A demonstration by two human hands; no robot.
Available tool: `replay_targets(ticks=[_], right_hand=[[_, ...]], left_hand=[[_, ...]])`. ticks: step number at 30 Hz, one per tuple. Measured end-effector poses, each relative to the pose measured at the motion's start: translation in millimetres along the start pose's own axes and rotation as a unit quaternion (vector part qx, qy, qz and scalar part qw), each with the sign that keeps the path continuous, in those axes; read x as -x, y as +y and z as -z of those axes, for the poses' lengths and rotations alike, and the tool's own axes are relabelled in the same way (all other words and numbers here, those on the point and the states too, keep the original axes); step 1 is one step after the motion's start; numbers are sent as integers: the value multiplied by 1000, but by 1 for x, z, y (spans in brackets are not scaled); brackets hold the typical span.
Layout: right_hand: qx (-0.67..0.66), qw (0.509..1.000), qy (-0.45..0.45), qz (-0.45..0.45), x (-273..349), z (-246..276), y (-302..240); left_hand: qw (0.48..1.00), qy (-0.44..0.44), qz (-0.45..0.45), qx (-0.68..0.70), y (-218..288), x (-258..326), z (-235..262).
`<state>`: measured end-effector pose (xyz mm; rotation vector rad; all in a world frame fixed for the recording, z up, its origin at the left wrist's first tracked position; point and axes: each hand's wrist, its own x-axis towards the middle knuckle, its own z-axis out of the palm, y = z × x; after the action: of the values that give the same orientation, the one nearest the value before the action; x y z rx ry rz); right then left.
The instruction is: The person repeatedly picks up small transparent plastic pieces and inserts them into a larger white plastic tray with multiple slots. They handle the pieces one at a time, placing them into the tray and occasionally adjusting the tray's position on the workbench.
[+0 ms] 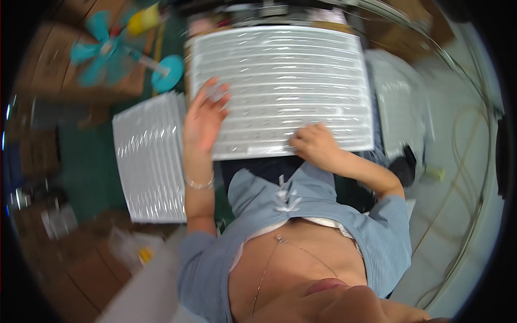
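Note:
A large white ridged plastic tray (280, 91), its long parallel grooves running side to side, lies in front of me under a glossy surface. Above the tray's left part my left hand (206, 121) is raised, palm partly up, with its fingers curled around a small clear plastic piece (216, 93). The exact kind of that piece is too blurred to tell. At the tray's near edge, right of the middle, rests my right hand (316, 146). Its fingers are bent and pressed together against the grooves, and whatever they pinch is hidden.
A stack of similar white trays (151, 156) stands at my left. Beyond it is a turquoise fan (168, 73) beside cardboard boxes (54, 59). Plastic-wrapped material (401, 102) lies to the right of the tray, near a pale wall with cables.

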<state>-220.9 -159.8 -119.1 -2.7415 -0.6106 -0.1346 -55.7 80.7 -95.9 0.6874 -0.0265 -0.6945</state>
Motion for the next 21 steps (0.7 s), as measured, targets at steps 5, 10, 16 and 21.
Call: replay_targets(ticks=[5,10,16,21], right_hand=[[-69,996,39,31,-2,-12,10],[-319,943,94,-19,-30,16,5],[-458,862,179,-123,-63,27,13],[-457,838,252,-159,-63,36,40]], left_hand=[[1000,-12,-24,15,2,-2,9],[999,-37,-27,-2,3,-15,-1],[961,28,-147,-232,5,-24,-27],[849,57,-240,-467,9,-37,-31]])
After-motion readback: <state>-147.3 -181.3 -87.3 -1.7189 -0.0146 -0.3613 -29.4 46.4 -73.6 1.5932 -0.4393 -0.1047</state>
